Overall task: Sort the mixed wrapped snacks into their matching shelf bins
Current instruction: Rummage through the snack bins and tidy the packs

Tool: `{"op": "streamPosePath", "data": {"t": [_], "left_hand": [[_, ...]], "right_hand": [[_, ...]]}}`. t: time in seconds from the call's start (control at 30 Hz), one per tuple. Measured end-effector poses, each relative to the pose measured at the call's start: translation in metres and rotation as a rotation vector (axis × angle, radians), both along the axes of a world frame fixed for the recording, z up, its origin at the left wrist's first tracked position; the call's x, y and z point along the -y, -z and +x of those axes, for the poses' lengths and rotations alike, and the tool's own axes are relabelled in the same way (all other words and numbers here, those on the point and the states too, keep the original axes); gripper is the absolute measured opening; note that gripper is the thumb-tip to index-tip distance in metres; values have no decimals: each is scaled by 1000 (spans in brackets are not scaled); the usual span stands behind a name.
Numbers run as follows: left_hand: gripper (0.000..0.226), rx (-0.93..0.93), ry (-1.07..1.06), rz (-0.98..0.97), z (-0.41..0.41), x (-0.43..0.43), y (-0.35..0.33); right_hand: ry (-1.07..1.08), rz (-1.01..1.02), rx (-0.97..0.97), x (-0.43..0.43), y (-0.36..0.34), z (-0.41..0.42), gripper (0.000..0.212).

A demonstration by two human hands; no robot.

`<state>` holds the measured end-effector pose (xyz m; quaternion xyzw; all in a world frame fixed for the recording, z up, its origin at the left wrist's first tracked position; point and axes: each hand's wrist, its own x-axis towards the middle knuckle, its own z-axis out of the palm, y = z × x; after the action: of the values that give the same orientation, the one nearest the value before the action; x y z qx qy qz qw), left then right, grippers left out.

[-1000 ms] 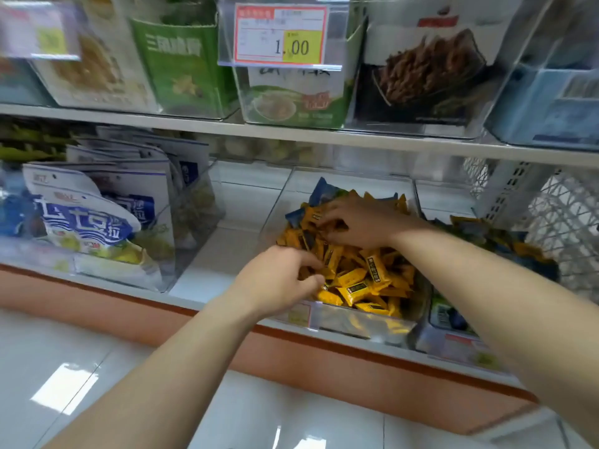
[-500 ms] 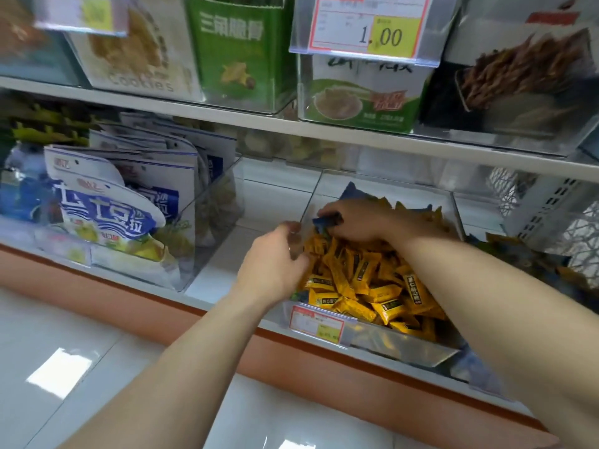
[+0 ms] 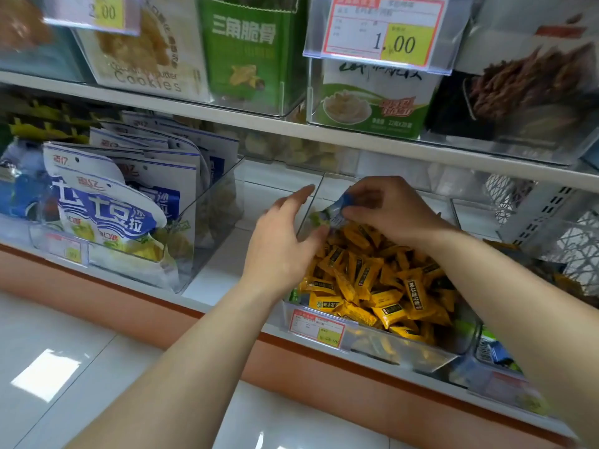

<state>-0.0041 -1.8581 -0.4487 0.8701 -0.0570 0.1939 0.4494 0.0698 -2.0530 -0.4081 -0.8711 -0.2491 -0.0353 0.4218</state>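
Shelf mid-frame: one clear bin, yellow packets (heap, uncountable); my right hand pinches one blue packet, left hand splayed.

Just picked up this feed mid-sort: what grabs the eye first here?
The heap of yellow wrapped snacks filling the clear bin on the lower shelf, right of centre. Just above it, the right hand pinches a lone blue-and-white snack near the bin's back left corner, with the left hand open beside it. Overhead, a red-framed price tag reads 1.00.
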Motion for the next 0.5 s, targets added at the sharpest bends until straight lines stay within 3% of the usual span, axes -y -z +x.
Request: {"op": "streamPosePath", "data": {"t": [0.07, 0.2, 0.37, 0.5], "left_hand": [[45, 8, 35, -75, 0, 3, -3], [25, 39, -143, -140, 0, -15, -5], [21, -52, -242, -166, -2, -38, 3], [20, -67, -185, -181, -2, -35, 5]], "right_hand": [[-77, 50, -58, -8, 2, -6, 16], [-19, 55, -95, -18, 10, 12, 16], [-129, -634, -171, -21, 33, 38, 38], [-118, -898, -41, -21, 33, 45, 26]]}}
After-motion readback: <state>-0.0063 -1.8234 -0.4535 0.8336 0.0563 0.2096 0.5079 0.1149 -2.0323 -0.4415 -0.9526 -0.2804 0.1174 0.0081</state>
